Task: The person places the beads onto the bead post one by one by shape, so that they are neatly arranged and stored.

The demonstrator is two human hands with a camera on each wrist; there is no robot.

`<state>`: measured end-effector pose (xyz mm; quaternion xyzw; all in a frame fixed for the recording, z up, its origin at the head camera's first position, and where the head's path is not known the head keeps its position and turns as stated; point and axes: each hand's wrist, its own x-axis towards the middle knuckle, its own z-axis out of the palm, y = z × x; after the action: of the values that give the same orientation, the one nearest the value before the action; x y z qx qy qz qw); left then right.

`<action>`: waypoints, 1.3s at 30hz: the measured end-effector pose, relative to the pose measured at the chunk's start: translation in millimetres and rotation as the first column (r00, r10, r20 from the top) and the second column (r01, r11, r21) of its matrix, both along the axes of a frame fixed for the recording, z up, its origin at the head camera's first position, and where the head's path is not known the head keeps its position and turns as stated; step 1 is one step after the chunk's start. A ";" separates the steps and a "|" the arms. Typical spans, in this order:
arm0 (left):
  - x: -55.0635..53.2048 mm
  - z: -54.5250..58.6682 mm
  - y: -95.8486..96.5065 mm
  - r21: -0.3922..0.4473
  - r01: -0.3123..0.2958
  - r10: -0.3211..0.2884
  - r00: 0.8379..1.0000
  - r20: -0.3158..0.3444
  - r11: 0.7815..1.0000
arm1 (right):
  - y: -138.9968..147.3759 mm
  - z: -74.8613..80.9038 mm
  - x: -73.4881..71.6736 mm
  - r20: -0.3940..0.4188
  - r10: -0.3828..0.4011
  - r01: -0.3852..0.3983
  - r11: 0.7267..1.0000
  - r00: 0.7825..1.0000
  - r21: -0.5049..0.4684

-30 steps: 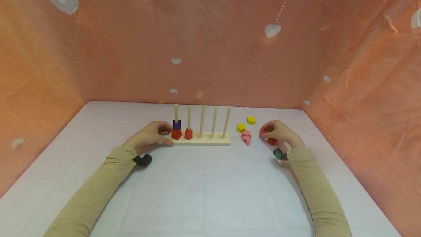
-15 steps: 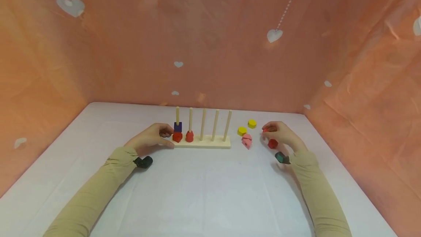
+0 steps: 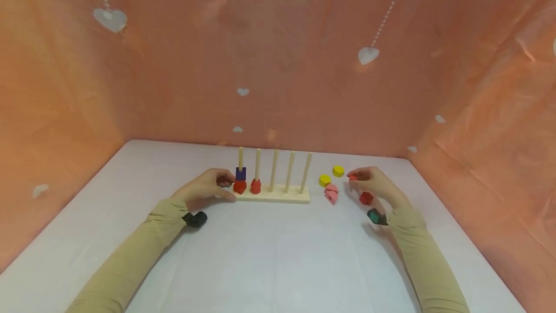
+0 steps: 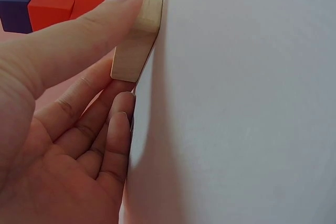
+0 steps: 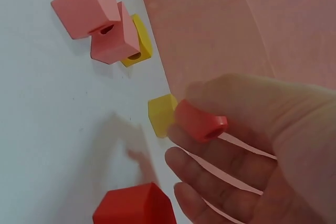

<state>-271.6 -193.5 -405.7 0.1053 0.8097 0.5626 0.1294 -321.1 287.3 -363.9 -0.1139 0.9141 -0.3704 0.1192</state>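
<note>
My left hand (image 3: 207, 188) grips the left end of a wooden peg board (image 3: 278, 196), thumb on its near edge and fingers behind, as the left wrist view shows. A red block (image 3: 240, 187) with a dark blue block (image 3: 241, 174) above it sits on the leftmost peg. Rounded red beads (image 3: 256, 186) are on the second peg; the other pegs are bare. My right hand (image 3: 374, 185) pinches a small red bead (image 5: 198, 121) between thumb and forefinger, holding it over the table. Below that hand lies a red faceted bead (image 3: 366, 198).
Two yellow hexagonal beads (image 3: 325, 180) and two pink beads (image 3: 331, 197) lie between the board and my right hand. A white cloth covers the table (image 3: 278, 255). An orange-pink curtain (image 3: 278, 62) with hearts stands behind and at both sides.
My right hand has risen slightly with the red bead, away from the red bead left on the table. My left hand keeps its grip on the board. The head view has shifted.
</note>
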 end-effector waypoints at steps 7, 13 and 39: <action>1.3 1.2 -3.6 -0.111 0.022 -0.033 0.995 -0.097 0.994 | -6.0 1.1 -2.3 -0.079 0.019 -0.019 1.000 0.997 -0.011; 0.8 -1.6 -3.0 -0.033 0.023 -0.025 0.998 -0.051 0.999 | -6.0 0.0 -1.6 -0.074 0.004 -0.006 0.999 0.997 -0.034; 0.8 -1.3 1.8 -0.036 0.005 -0.007 0.999 -0.042 0.999 | -31.2 38.3 -16.5 -0.388 0.014 -0.087 0.982 0.921 -0.170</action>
<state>-270.7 -191.6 -407.1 0.1170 0.8220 0.5451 0.1160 -337.5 256.1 -325.5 -0.2185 0.8783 -0.4203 -0.0642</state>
